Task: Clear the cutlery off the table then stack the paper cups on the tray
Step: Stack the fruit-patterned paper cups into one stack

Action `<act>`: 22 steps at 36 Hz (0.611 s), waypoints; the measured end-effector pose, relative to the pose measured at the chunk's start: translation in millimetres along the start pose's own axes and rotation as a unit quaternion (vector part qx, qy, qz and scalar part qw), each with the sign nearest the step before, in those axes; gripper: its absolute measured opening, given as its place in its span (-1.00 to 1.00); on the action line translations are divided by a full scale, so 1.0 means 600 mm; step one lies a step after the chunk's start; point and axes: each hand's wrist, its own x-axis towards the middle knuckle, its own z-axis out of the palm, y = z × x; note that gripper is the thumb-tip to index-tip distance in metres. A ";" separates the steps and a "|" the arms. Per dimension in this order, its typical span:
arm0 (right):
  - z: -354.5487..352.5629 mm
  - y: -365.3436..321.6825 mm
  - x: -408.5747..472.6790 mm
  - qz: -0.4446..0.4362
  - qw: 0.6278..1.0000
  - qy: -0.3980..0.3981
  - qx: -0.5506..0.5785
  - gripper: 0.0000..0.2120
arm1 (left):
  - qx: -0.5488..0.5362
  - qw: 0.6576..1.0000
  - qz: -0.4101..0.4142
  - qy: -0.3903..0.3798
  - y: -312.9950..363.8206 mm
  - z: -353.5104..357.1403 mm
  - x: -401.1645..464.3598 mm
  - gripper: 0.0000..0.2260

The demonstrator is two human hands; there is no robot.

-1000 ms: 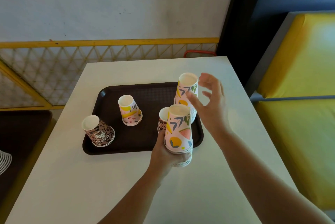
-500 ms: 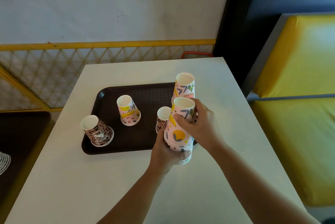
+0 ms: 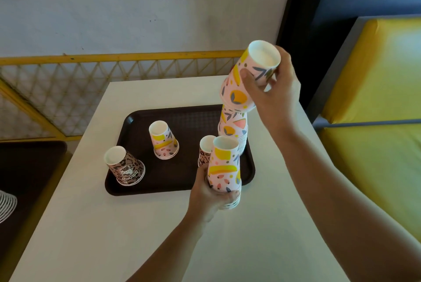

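Standing upside down on the brown tray [image 3: 141,190], from the left, are a leopard-print cup [image 3: 124,167] and a pink patterned cup [image 3: 163,140]. The left hand [image 3: 208,197] grasps a stack of inverted cups [image 3: 225,170] over the tray's near edge. The right hand [image 3: 274,92] grips a single cup [image 3: 248,76], tilted, above the tall stack [image 3: 233,131] on the tray's right side.

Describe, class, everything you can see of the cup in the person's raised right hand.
The cup is paper by its look, pale pink with yellow shapes, an orange fruit and dark blue leaves. It is upside down and tilted, its white base turned toward the camera, its wide mouth pointing down. The right hand grips it near the base, thumb across the front. It hangs in the air just above the stack standing at the far right of the tray; whether its rim touches the stack's top cannot be told.
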 end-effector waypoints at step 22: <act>0.018 0.074 -0.077 0.037 0.993 -0.054 -0.094 -0.32 | -0.002 1.000 0.005 -0.006 0.022 -0.005 0.011 -0.27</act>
